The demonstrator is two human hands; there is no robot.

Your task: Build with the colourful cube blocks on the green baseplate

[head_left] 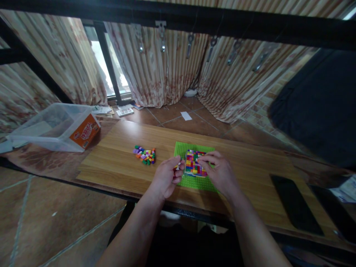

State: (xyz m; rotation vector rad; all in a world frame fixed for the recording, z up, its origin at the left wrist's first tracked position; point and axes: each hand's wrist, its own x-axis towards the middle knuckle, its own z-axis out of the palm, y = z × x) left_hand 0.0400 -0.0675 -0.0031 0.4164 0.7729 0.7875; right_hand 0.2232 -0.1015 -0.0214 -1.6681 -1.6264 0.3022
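Note:
On the wooden board lies a green baseplate (180,149) bearing a low block of many-coloured toy bricks (194,163). My left hand (169,174) is curled at the block's left side, closed around a few small bricks (177,166), white and yellow among them. Over the block's right part is my right hand (219,171), its thumb and forefinger pinched together at the top surface. Whatever sits between those fingertips is too small to make out. Left of my hands is a loose pile of coloured bricks (146,155).
A clear plastic bin (55,139) with an orange label stands at the far left. A dark flat slab (296,204) lies on the board (250,167) at right. Metal clips (162,40) hang from a black bar above. Curtains (155,70) and tiled floor are behind.

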